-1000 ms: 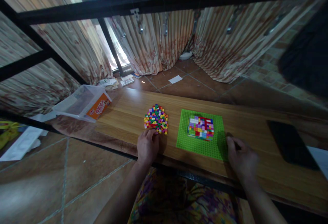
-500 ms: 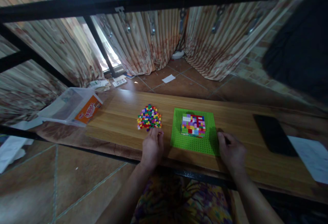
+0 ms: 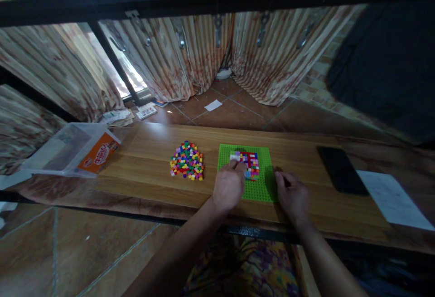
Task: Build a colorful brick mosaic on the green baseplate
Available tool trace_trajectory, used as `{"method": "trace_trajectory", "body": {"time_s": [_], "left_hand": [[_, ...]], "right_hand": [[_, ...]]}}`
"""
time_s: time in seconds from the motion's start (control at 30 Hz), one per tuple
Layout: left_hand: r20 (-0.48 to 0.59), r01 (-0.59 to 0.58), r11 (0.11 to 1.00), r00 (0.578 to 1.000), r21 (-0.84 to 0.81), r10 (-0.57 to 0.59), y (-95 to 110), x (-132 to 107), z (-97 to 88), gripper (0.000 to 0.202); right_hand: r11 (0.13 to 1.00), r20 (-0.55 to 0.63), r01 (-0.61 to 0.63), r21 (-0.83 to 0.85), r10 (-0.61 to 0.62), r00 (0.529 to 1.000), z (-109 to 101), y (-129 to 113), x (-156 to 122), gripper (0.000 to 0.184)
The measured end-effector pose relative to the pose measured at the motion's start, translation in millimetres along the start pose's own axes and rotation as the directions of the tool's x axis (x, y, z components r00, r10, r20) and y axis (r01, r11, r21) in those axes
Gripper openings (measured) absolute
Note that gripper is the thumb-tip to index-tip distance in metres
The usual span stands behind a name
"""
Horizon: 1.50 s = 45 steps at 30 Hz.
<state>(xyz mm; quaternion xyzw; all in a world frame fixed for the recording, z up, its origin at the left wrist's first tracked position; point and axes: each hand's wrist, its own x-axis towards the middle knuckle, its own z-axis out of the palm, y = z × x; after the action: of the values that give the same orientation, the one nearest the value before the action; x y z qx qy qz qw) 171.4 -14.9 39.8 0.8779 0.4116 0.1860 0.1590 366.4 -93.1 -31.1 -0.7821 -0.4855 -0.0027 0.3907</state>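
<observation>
On the square green plastic baseplate [image 3: 261,192], a blocky multicoloured plastic-brick build [image 3: 253,163] is apparently being added to by the narrowed left hand [image 3: 229,186], contents hidden. Near the baseplate's right edge, the right hand [image 3: 292,196] is being held curled, contents unclear. Exact alignment is seemingly being required.

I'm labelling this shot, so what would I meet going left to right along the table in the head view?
Clear plastic box → pile of small coloured bricks → green studded baseplate → right hand → black flat object → white sheet.
</observation>
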Motion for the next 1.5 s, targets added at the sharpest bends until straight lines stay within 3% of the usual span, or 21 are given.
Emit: {"method": "trace_trajectory", "body": {"time_s": [0.2,0.7,1.2,1.5], "left_hand": [[0.035,-0.039,0.984,0.999,0.175,0.033,5,12,-2.0,0.017],[0.16,-0.161,0.949,0.98,0.272,0.12,9,25,-12.9,0.022],[0.018,-0.02,0.997,1.0,0.071,0.019,-3,18,4.5,0.02],[0.027,-0.177,0.979,0.984,0.104,0.175,-9,13,4.3,0.016]], "right_hand": [[0.999,0.008,-0.011,0.032,0.011,1.0,-2,-5,0,0.046],[0.999,0.009,0.011,0.032,-0.012,1.0,0,-4,1,0.045],[0.999,0.024,0.011,0.036,-0.012,1.0,-1,-3,1,0.046],[0.999,0.01,-0.008,0.052,0.008,1.0,0,-4,1,0.046]]}}
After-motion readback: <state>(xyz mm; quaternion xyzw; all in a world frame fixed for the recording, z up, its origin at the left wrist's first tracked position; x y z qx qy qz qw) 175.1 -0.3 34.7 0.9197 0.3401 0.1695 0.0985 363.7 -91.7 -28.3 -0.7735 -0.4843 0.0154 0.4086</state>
